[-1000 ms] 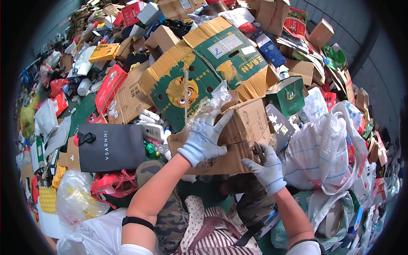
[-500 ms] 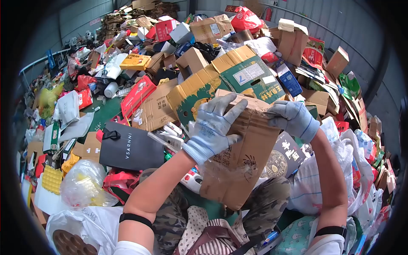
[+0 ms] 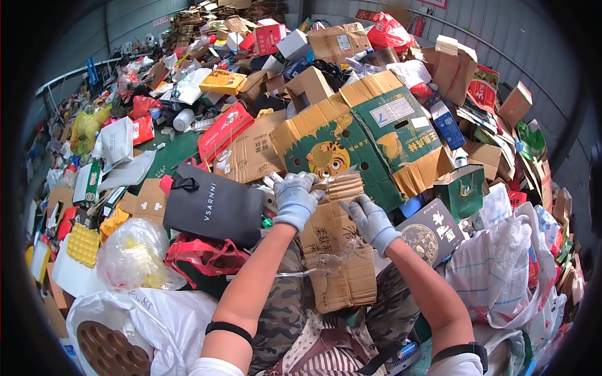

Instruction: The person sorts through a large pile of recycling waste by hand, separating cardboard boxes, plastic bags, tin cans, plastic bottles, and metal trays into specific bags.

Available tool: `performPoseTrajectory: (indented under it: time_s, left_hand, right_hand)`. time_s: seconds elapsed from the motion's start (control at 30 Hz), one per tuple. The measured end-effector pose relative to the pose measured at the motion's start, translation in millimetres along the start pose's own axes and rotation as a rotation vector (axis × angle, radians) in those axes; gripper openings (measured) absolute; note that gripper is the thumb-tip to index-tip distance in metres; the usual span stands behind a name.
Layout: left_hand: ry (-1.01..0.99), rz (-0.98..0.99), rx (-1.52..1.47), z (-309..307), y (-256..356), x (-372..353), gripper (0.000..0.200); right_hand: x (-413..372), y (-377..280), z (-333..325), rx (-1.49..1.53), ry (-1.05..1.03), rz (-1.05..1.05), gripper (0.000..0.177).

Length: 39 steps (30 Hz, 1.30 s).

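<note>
A brown flattened cardboard box (image 3: 338,250) with black lettering stands in front of me, its lower end between my knees. Clear tape or film (image 3: 338,263) hangs loose across it. My left hand (image 3: 296,200), in a pale blue-grey work glove, is closed on the box's upper left edge. My gloved right hand (image 3: 374,224) is at the upper right side with fingers stretched out and apart, close to the cardboard; whether it touches is hard to tell. Just beyond lies a large green and tan carton (image 3: 332,153) with a cartoon animal face.
A dark grey paper bag (image 3: 216,203) and a clear plastic bag (image 3: 133,254) lie to the left. On the right are a black printed box (image 3: 433,232) and a white woven sack (image 3: 486,269). Mixed waste is heaped up behind; another person (image 3: 128,81) is at the far left.
The cardboard box has come down and now looks flatter. Both hands have lowered; the right has moved left and its fingers have straightened. The whole view has shifted somewhat.
</note>
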<state>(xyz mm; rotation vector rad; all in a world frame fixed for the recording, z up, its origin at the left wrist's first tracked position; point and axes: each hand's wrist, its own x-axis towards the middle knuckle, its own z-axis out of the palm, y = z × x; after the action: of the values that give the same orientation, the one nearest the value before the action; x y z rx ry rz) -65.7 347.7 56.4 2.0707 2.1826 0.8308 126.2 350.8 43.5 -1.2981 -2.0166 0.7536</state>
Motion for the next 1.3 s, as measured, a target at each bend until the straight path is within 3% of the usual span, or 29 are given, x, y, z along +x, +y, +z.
performPoseTrajectory:
  time_s: [0.13, 0.27, 0.47, 0.67, 0.83, 0.97, 1.13, 1.23, 1.3]
  left_hand:
    - [0.068, -0.054, -0.156, 19.8, -15.9, -9.5, 0.032]
    - [0.086, -0.049, -0.128, 22.6, -28.1, -9.8, 0.031]
    - [0.142, -0.024, -0.078, 22.0, -29.5, -11.3, 0.029]
    - [0.267, 0.091, -0.148, 25.7, -26.7, -15.4, 0.025]
    - [0.397, 0.070, -0.305, 36.6, -24.6, -16.5, 0.021]
    - [0.397, 0.080, -0.361, 43.4, -14.7, -19.4, 0.019]
    - [0.428, 0.067, -0.443, 44.3, 0.6, -20.0, 0.014]
    - [0.370, -0.032, -0.690, 64.2, -4.9, -14.5, 0.013]
    - [0.397, -0.023, -0.638, 54.6, -0.5, -16.3, 0.014]
  right_hand:
    - [7.1, 7.5, 37.4, 0.156, 0.166, 0.091, 0.020]
    - [11.2, -13.2, 49.6, 0.161, 0.186, 0.095, 0.018]
    - [24.2, -9.1, 64.9, -0.001, 0.272, -0.075, 0.018]
    - [34.9, -27.6, 58.8, -0.229, 0.216, -0.031, 0.018]
    - [36.1, -52.4, 34.0, -0.469, -0.031, 0.040, 0.022]
    - [16.4, -51.0, 28.4, -0.577, -0.095, 0.136, 0.025]
    - [12.5, -34.3, 29.9, -0.573, -0.054, 0.154, 0.025]
    - [17.8, -9.7, 34.8, -0.490, -0.005, 0.129, 0.024]
    - [10.4, -15.2, 34.0, -0.539, -0.077, 0.162, 0.023]
